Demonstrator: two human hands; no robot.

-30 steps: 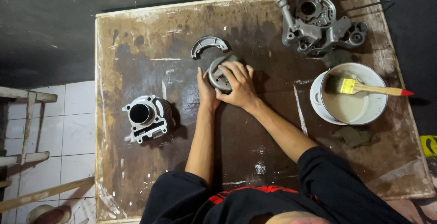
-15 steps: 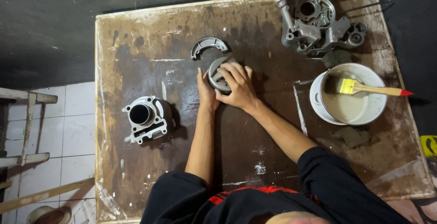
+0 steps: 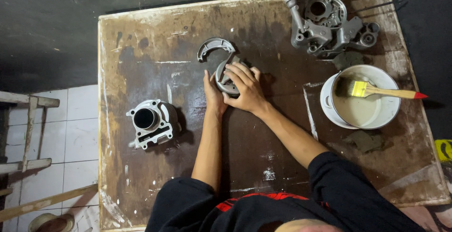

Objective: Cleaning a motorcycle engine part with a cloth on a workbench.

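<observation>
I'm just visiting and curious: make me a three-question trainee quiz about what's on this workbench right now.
1. True or false: the paintbrush lies across the white bowl.
2. What do the left hand and right hand grip together?
A. curved metal part
B. engine cylinder
C. engine casing
3. On which side of the wooden board does the cylinder stand, seen by the person?

Key: 1 true; 2 A; 3 left.
</observation>
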